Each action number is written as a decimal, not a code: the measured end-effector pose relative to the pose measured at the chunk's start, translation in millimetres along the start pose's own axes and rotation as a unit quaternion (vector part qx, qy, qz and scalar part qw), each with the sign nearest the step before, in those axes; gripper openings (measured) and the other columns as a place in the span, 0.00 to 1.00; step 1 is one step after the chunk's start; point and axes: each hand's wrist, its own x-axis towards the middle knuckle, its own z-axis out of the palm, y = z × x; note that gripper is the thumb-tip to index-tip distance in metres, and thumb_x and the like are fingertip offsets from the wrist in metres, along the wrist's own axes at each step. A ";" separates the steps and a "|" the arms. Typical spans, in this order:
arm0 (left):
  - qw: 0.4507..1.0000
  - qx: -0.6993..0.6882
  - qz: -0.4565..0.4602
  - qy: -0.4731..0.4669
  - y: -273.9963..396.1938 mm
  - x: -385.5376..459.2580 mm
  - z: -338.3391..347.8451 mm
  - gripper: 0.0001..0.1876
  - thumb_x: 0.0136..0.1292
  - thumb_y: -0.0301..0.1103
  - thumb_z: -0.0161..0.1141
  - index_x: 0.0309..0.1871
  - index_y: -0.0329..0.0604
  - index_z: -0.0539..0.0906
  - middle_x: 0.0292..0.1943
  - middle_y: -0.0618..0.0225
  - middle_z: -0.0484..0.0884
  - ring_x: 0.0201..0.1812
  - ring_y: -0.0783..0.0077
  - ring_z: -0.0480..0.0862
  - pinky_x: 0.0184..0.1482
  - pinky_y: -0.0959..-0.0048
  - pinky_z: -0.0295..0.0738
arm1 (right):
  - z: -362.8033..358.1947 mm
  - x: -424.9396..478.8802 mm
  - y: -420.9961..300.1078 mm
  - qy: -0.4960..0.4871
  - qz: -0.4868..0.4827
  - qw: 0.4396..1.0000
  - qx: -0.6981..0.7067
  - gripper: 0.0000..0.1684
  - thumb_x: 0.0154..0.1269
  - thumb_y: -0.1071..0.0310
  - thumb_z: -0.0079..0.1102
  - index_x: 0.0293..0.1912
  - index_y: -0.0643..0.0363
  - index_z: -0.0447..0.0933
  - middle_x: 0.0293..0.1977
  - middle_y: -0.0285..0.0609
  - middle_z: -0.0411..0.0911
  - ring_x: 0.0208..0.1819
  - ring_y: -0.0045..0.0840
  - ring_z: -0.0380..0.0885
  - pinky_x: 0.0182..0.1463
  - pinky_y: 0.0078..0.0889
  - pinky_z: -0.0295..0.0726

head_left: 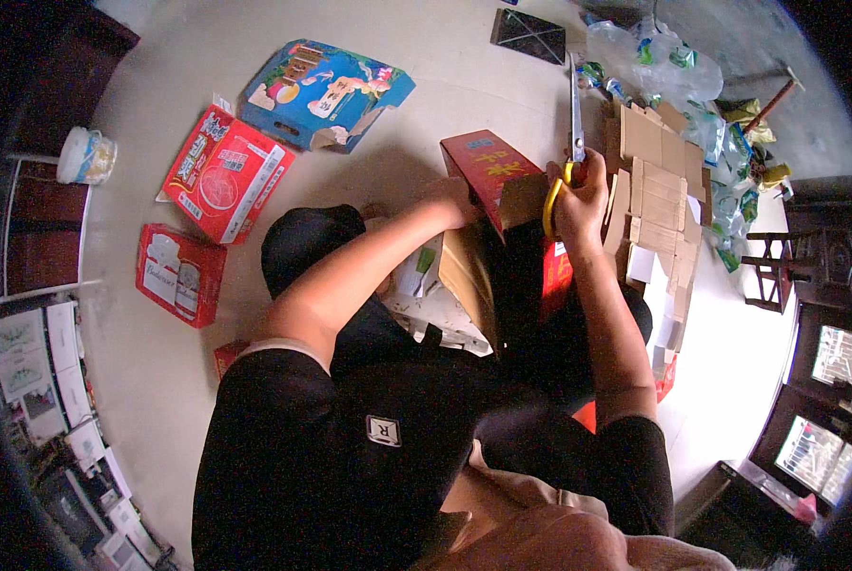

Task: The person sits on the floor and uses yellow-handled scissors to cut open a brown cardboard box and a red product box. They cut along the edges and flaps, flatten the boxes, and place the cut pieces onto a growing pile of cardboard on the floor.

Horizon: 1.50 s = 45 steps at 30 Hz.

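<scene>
My left hand [459, 202] grips the near left edge of a red cardboard carton [493, 171] with gold printing; its fingertips are hidden behind the board. Tilted between my knees, the carton shows a bare brown flap [522, 200] at its near side. Scissors [577, 118] with yellow handles are in my right hand [584, 196], just right of the carton. Their long blades point away from me and look closed together, clear of the cardboard. Another red printed panel [557, 275] shows below my right wrist, and brown cardboard [468, 275] lies under my left forearm.
Flattened brown cardboard [658, 185] is stacked on the right, with crushed plastic bottles [683, 71] beyond. A blue gift box [326, 93], a red noodle carton [226, 175] and a red Budweiser box [181, 275] lie left. A white bucket [87, 155] stands farther left; a wooden stool [765, 271] stands right.
</scene>
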 end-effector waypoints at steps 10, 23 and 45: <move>0.987 -0.159 -0.007 -0.023 -24.2 29.9 23.5 0.24 0.53 0.47 0.59 0.45 0.35 0.83 0.44 0.46 0.83 0.47 0.51 0.82 0.49 0.60 0.77 | -7.2 -10.4 12.4 -0.016 -0.035 0.999 -0.010 0.22 0.60 0.77 0.65 0.52 0.62 0.68 0.34 0.31 0.71 0.36 0.14 0.68 0.42 0.16 0.69; 0.948 -0.242 -0.206 -0.007 -35.7 9.5 34.9 0.26 0.49 0.31 0.58 0.55 0.33 0.78 0.52 0.43 0.79 0.55 0.50 0.79 0.57 0.60 0.73 | -49.4 17.9 39.0 0.102 -0.061 0.985 -0.129 0.25 0.49 0.77 0.64 0.49 0.57 0.71 0.27 0.43 0.75 0.30 0.26 0.76 0.37 0.28 0.76; 0.980 0.128 -0.101 -0.115 -42.8 61.3 -0.4 0.19 0.60 0.34 0.56 0.53 0.36 0.79 0.54 0.49 0.79 0.55 0.53 0.80 0.52 0.59 0.77 | 17.1 -6.4 -19.9 0.044 -0.087 0.983 -0.154 0.21 0.52 0.76 0.63 0.46 0.55 0.71 0.26 0.47 0.77 0.27 0.37 0.78 0.32 0.34 0.74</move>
